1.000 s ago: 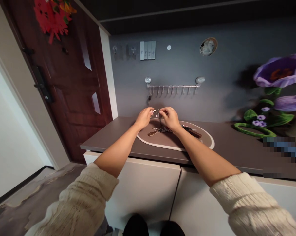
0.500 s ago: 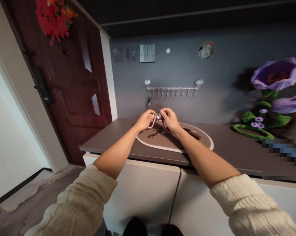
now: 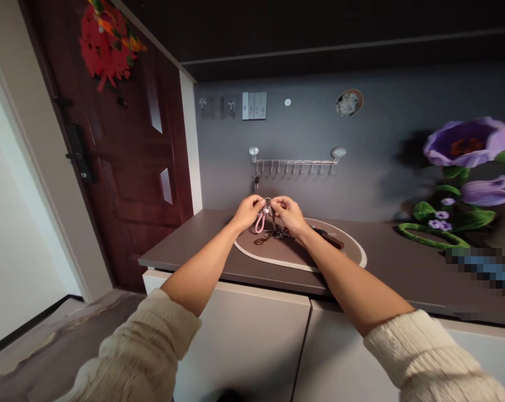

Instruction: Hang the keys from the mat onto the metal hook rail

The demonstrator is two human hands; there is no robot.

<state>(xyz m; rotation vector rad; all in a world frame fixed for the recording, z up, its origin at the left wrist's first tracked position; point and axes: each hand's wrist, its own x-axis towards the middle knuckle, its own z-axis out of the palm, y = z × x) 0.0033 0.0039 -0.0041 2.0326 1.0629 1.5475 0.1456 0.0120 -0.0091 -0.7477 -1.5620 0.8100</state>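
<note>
Over the oval mat (image 3: 273, 254), left hand (image 3: 248, 211) and right hand (image 3: 290, 214) pinch a partly hidden metal ring (image 3: 268, 198)

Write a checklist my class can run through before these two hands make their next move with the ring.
1. Left hand pinching the metal ring: ok, at its left side.
2. Right hand pinching the same ring: ok, at its right side.
3. Pink strap hanging down below the ring: ok.
4. Ring prised open: cannot tell, too small to see.
5. Key-like items on the mat spread apart: not ok, they lie clustered.
6. Hook rail up on the wall: ok, with a small dark item hanging near its left end.
</note>
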